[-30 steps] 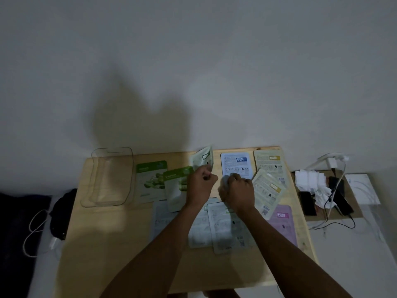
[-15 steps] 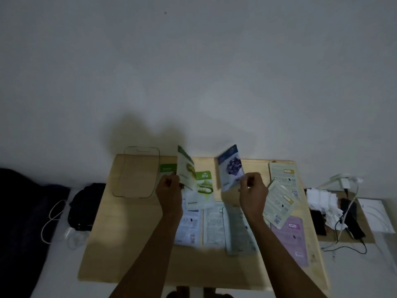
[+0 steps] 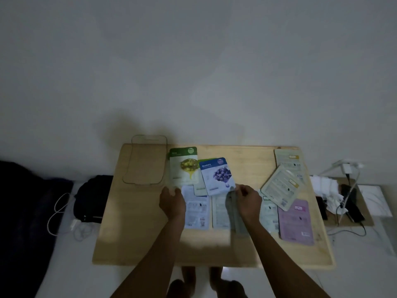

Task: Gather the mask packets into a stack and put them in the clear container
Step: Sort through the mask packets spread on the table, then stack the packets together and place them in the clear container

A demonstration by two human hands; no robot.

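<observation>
My left hand (image 3: 172, 202) pinches the lower edge of a green olive mask packet (image 3: 183, 166), face up beside the clear container (image 3: 148, 160) at the table's back left. My right hand (image 3: 247, 200) pinches the lower right corner of a blue blueberry packet (image 3: 217, 176), face up and overlapping another green packet (image 3: 200, 190). Several packets lie face down under and around my hands: a pale blue one (image 3: 196, 208), a pink one (image 3: 295, 222) and two cream ones (image 3: 280, 187) (image 3: 287, 160) at the right. The container holds nothing.
The wooden table (image 3: 133, 233) stands against a white wall. A black bag (image 3: 92, 198) and white cable (image 3: 58, 214) lie on the floor at the left. A board with tissues (image 3: 324, 186), a charger and dark devices (image 3: 352, 203) lies right of the table.
Both hands have flipped their packets over. The olive and blueberry packets, upright half a second ago, now lie face up on the table, hands drawn back toward me.
</observation>
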